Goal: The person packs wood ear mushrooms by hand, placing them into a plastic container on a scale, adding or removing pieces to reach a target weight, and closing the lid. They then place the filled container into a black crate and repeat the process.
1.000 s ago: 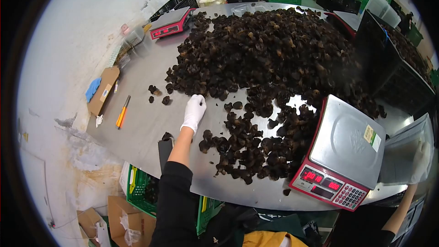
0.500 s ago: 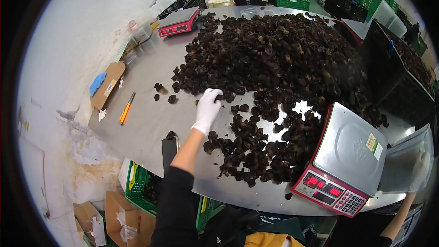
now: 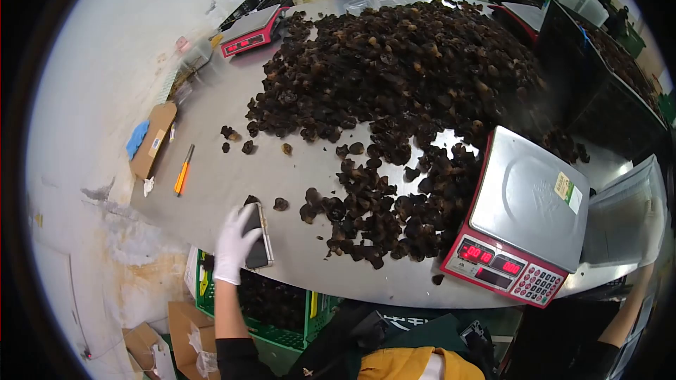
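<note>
My left hand (image 3: pixel 236 243), in a white glove, is at the near left table edge with its fingers apart, touching or just over the left side of a dark phone-like device (image 3: pixel 259 243). My right hand (image 3: pixel 649 250) is at the far right, beside or behind a clear plastic tray (image 3: pixel 623 214); its fingers are blurred through the plastic. Dark, curled mushroom-like pieces (image 3: pixel 394 63) form a large heap, with a looser group reaching toward the near edge. A red scale (image 3: pixel 531 204) with a bare steel plate stands between that group and the clear tray.
An orange cutter (image 3: pixel 183 172) lies left, near cardboard (image 3: pixel 153 142) and a blue glove (image 3: pixel 137 138). Another red scale (image 3: pixel 250 34) stands at the back left. A black crate (image 3: pixel 605 91) rises at the right. Below the table edge is a green crate (image 3: pixel 310 320).
My left hand has moved from the heap's edge down and left to the device, its fingers spreading. A small piece now lies near the device. The whole view has shifted slightly.
</note>
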### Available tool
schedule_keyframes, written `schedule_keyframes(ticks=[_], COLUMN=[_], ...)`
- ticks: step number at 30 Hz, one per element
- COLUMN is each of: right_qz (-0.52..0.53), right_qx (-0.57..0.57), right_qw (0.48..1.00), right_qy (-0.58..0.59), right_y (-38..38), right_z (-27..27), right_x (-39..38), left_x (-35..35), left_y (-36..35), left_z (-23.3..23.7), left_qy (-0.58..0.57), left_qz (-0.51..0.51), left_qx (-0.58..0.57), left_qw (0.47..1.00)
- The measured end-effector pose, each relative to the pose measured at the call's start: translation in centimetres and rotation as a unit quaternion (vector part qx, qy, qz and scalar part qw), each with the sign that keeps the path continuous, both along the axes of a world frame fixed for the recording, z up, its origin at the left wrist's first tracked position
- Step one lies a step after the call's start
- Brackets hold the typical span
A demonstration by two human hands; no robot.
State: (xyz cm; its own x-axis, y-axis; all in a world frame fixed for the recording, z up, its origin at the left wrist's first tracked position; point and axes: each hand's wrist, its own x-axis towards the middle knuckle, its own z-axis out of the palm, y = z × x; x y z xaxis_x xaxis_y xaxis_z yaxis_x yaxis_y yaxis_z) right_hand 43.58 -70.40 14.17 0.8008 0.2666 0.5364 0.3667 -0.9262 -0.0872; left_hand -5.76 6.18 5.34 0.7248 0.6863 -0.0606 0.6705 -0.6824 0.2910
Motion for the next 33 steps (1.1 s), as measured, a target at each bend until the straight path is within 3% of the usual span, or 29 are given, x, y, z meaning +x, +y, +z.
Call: schedule_keyframes(ticks=[1,2,4,7,13,14,16,21,23,25,26,27,29,30,32,33], right_qz=[0.057,0.05,0.013,0.013,0.021,0.017,0.04,0.04,0.045,-0.011,0.029,0.028,0.047,0.093,0.149,0.23], right_qx=[0.033,0.03,0.055,0.052,0.173,0.174,0.271,0.299,0.325,0.366,0.232,0.23,0.3,0.241,0.106,0.006], right_qw=[0.997,0.997,0.968,0.986,0.967,0.967,0.937,0.934,0.93,0.927,0.947,0.946,0.949,0.964,0.982,0.97], right_qy=[0.047,0.047,0.246,0.16,0.185,0.183,0.215,0.192,0.165,-0.087,-0.222,-0.225,-0.084,-0.066,-0.048,-0.079], right_y=[-0.8,-1.5,-2.3,-1.4,-1.7,-1.1,-0.1,-1.3,-1.3,-0.2,2.3,5.3,10.8,12.3,14.7,18.4], right_z=[0.9,1.9,3.6,3.0,3.2,3.4,3.7,4.2,5.1,6.7,7.3,8.0,8.8,7.4,1.0,-0.7], right_x=[0.2,0.5,1.3,1.6,0.6,0.1,-0.7,-0.2,-0.6,-1.9,-4.0,-6.5,-11.3,-12.9,-14.7,-16.4], left_x=[1.9,4.4,8.9,13.0,16.3,16.6,16.9,17.2,17.3,17.6,17.8,18.1,18.8,19.7,22.0,23.4], left_y=[-1.5,-3.6,-6.7,-10.3,-10.7,-10.3,-9.6,-9.3,-8.8,-8.2,-7.8,-7.2,-6.7,-6.5,-7.8,-9.2], left_z=[-1.5,-1.6,-3.0,-5.4,-7.3,-7.3,-8.0,-8.7,-8.8,-8.5,-7.8,-8.2,-6.6,-6.8,-4.6,-3.0], left_qy=[-0.065,-0.097,-0.113,-0.087,-0.062,-0.119,-0.116,-0.195,-0.255,-0.298,-0.321,-0.341,-0.345,-0.404,-0.418,-0.421], left_qz=[-0.053,-0.09,-0.149,-0.191,-0.303,-0.325,-0.34,-0.392,-0.351,-0.267,-0.224,-0.184,-0.033,-0.04,-0.047,-0.054], left_qx=[-0.026,-0.071,-0.106,-0.064,0.082,0.102,0.079,0.082,0.014,-0.158,-0.214,-0.228,-0.42,-0.441,-0.495,-0.535], left_qw=[0.996,0.989,0.977,0.976,0.947,0.932,0.93,0.895,0.901,0.903,0.895,0.893,0.839,0.8,0.76,0.73])
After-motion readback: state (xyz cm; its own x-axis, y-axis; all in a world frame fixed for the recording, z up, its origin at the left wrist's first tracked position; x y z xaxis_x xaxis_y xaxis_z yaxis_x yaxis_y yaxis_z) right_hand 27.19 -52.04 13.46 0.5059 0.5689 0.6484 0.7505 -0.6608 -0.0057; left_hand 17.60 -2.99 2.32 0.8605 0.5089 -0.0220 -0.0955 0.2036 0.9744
